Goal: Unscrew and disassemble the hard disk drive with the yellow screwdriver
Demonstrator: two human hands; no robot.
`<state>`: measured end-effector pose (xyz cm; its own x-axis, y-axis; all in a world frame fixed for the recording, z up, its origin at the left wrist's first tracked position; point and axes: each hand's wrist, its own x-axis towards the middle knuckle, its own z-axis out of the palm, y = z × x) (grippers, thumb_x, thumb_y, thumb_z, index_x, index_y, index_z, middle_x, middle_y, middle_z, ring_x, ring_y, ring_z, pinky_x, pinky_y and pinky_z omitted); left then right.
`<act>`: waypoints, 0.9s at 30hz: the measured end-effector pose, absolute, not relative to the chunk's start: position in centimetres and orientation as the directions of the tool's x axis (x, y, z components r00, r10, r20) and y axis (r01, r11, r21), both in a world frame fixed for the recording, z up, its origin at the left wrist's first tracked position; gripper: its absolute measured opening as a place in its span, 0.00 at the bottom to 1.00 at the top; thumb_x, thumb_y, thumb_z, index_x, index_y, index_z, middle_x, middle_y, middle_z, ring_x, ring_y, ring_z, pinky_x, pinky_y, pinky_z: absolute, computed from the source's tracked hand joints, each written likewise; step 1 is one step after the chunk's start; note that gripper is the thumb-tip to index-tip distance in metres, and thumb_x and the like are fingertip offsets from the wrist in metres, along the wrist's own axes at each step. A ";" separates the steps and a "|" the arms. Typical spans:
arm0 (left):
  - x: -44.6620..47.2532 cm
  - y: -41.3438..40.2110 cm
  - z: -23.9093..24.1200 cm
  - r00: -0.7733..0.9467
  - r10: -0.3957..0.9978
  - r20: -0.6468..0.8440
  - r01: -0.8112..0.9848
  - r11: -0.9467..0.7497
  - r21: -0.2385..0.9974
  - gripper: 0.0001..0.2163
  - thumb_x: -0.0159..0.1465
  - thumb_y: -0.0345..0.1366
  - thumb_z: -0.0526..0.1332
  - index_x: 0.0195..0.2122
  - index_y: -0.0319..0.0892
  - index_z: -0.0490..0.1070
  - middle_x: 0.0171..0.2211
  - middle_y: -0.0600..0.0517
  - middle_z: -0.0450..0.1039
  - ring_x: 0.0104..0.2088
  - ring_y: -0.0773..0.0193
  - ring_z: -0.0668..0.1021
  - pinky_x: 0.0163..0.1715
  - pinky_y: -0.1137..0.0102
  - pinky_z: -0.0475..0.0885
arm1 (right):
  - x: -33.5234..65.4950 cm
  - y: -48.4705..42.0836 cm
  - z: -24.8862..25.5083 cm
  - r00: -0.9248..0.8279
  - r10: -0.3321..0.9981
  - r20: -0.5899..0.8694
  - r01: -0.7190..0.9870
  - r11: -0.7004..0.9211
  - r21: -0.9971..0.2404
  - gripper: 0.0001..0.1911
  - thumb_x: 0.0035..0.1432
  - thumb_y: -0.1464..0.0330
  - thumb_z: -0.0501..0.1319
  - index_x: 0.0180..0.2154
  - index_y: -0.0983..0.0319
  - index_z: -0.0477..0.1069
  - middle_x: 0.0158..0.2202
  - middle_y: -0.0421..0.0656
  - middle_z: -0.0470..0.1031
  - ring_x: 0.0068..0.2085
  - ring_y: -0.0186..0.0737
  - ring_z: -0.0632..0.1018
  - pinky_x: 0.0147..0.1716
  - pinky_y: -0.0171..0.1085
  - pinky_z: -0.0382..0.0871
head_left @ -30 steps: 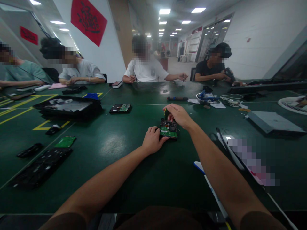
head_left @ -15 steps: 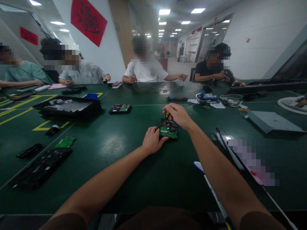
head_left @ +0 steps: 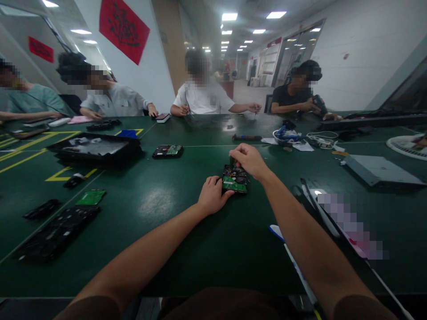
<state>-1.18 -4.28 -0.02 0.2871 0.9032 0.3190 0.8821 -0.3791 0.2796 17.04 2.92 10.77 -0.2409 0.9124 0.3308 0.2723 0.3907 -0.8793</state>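
Observation:
A hard drive (head_left: 234, 183) with a green circuit board lies on the green table in front of me. My left hand (head_left: 212, 194) grips its left side, with the thumb along the near edge and the fingers at the far left corner. Over the drive's far end, my right hand (head_left: 247, 161) has its fingertips pinched round a short screwdriver (head_left: 232, 162) that stands upright. Fingers cover most of its handle, and I cannot see its tip clearly. Farther off to the left lies a second hard drive (head_left: 167, 151), its green board facing up.
A black tray (head_left: 96, 153) stands left. Nearer are a loose green circuit board (head_left: 91, 197) and dark drive parts (head_left: 60, 233). To the right are a grey metal case (head_left: 383, 170), a bowl of blue items (head_left: 286, 135) and a screwdriver-like tool (head_left: 247, 138). Several people sit opposite.
My right fingers have turned slightly round the screwdriver, and its yellow patch no longer shows. My left hand and the hard drive stay put. A person at the left has lowered a hand to the table.

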 end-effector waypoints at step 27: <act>-1.1 -4.4 0.1 0.283 0.902 0.325 0.882 -0.378 0.282 0.28 0.70 0.58 0.55 0.56 0.38 0.72 0.58 0.37 0.70 0.61 0.44 0.69 0.61 0.52 0.67 | 16.6 2.4 11.1 -0.358 0.885 0.297 0.165 0.373 -0.913 0.21 0.70 0.52 0.55 0.44 0.60 0.77 0.42 0.45 0.82 0.22 0.29 0.71 0.19 0.31 0.61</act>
<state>-1.11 -4.39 0.13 0.2826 0.9024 0.3253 0.8817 -0.3779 0.2824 16.62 2.44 11.05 -0.3579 0.8853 0.2969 0.1649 0.3729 -0.9131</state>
